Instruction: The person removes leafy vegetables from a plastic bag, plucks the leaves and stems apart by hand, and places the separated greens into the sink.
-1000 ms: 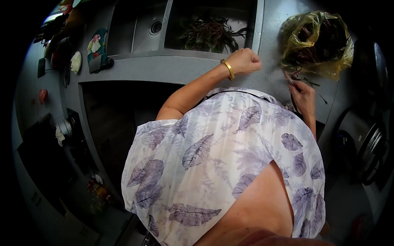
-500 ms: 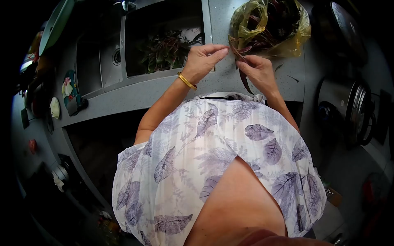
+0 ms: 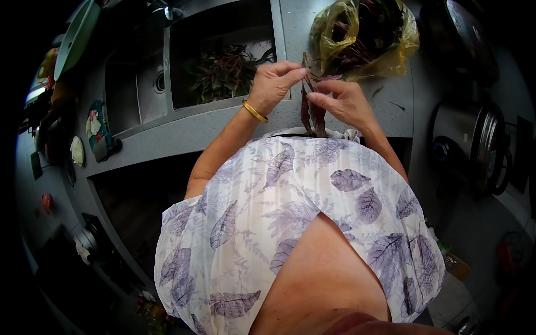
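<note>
Over the counter's front edge, my left hand [image 3: 276, 84], with a gold bangle on its wrist, pinches a sprig of purple-green leaf vegetable [image 3: 306, 109] between thumb and fingertips. Facing it, my right hand [image 3: 343, 103] is closed at the sprig's stem and leaves, thumb against fingers. Long dark leaves hang down from the fingers toward my shirt. A yellow plastic bag [image 3: 410, 47] of the same purple stems and leaves stands open just beyond my right hand. To the left of my left hand, a pile of leaves [image 3: 226, 72] lies in the sink basin.
The steel double sink [image 3: 167, 72] is set into the grey counter [image 3: 162, 134]. Small leaf scraps [image 3: 397, 106] lie right of my right hand. A green basin [image 3: 78, 39] leans at the far left. A silver-and-black appliance [image 3: 474, 145] stands at the right.
The sprig has turned more upright between my hands, its tip now showing above my left fingertips. More dark leaves hang below. My right hand has shifted slightly left and down.
</note>
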`<state>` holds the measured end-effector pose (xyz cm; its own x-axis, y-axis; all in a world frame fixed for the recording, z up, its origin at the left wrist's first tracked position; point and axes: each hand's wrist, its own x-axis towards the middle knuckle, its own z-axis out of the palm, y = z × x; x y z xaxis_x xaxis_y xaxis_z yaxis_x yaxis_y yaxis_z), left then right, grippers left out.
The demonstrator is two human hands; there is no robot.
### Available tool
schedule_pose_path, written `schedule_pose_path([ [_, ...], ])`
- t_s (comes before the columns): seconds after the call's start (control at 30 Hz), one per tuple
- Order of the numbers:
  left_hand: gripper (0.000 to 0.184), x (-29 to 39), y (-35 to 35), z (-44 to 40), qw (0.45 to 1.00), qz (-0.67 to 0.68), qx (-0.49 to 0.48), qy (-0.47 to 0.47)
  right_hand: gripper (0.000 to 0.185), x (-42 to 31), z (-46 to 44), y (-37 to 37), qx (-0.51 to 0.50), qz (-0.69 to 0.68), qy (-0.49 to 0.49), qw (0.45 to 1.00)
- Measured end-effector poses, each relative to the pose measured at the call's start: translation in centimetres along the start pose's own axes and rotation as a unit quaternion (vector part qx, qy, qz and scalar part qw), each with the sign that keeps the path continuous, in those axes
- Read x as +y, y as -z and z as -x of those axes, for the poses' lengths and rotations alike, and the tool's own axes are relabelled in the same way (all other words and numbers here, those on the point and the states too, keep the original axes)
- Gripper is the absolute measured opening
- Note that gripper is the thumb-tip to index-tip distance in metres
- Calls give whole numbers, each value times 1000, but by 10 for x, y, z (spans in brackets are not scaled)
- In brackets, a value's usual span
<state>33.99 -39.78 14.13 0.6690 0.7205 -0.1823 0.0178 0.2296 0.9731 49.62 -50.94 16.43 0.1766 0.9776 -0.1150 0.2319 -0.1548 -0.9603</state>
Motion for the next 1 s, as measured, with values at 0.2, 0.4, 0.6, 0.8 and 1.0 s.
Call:
schedule_pose_path([
  [0.2,14,5,4,-1,998,-29,-49,11,28,-20,-19,18,129,-20,61,990],
  [0.4,15,8,2,-2,993,-56,-96,41,20,-8,-41,9,49,-49,50,996],
  [0.6,16,6,-1,4,997,-17,-60,36,17,-7,-41,6,56,-125,18,990],
  [0.8,15,-4,0,3,997,45,-41,40,13,-11,-41,6,48,-87,-39,994],
  [1.0,14,-4,11,0,989,137,7,55,14,-1,-49,-17,117,-112,55,985],
])
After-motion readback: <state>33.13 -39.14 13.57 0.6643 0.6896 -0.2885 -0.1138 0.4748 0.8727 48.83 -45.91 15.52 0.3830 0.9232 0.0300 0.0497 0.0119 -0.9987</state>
